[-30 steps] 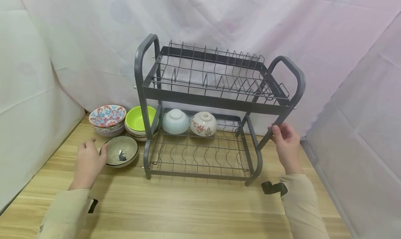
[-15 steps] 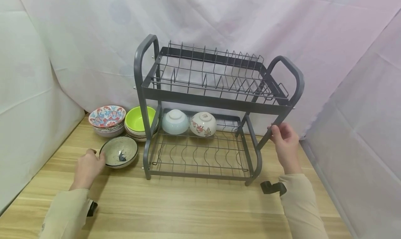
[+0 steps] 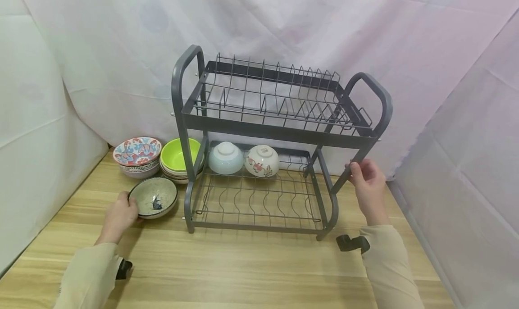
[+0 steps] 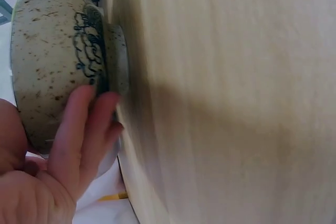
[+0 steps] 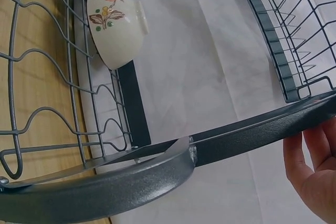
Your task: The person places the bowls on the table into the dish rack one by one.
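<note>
My left hand (image 3: 120,215) holds the left side of a speckled beige bowl (image 3: 147,195), thumb at its dark rim and fingers under its outer wall. In the left wrist view the bowl (image 4: 47,51) shows brown flecks and a dark blue pattern, its foot close to the table. My right hand (image 3: 371,187) grips the right front post of a dark grey two-tier dish rack (image 3: 275,131). In the right wrist view, fingers (image 5: 295,163) touch that rack's frame (image 5: 247,136). On the lower tier a light blue bowl (image 3: 225,160) and a floral white bowl (image 3: 261,161) sit upside down.
Behind the beige bowl stand a stack topped by a red-and-blue patterned bowl (image 3: 137,151) and one topped by a lime green bowl (image 3: 175,156). The rack stands on a wooden table (image 3: 243,268). Pale cloth (image 3: 121,65) hangs behind and at both sides.
My left hand has moved slightly right and closed on the beige bowl's rim and side. My right hand stays on the rack's post.
</note>
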{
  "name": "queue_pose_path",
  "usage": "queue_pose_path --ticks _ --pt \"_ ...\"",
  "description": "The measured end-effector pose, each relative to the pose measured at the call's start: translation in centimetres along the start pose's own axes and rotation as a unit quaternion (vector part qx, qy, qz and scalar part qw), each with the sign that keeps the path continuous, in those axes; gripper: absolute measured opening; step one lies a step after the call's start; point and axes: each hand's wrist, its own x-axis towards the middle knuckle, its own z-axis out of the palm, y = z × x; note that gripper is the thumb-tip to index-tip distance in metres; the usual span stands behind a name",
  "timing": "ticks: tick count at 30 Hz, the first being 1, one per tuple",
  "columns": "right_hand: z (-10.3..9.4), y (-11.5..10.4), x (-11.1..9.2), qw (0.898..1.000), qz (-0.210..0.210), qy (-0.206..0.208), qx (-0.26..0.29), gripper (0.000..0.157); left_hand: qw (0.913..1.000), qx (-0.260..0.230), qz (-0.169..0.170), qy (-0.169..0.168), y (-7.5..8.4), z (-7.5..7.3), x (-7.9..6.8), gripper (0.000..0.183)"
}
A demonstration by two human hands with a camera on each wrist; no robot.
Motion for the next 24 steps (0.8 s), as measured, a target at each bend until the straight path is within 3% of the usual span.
queue_pose_path --ticks 14,20,24 --pt "0.0 -0.1 0.1 1.000 -0.004 -0.001 -0.002 0.007 0.9985 0.049 0.022 0.007 0.0 -1.2 -0.1 0.042" --pt "0.0 0.0 0.0 1.000 0.002 0.000 -0.004 0.008 0.9949 0.065 0.066 0.039 0.2 -2.5 -1.4 0.037" --pt "0.0 0.0 0.0 1.000 0.003 -0.003 -0.003 0.007 0.9942 0.067 0.078 0.030 0.4 -3.6 -2.8 0.034"
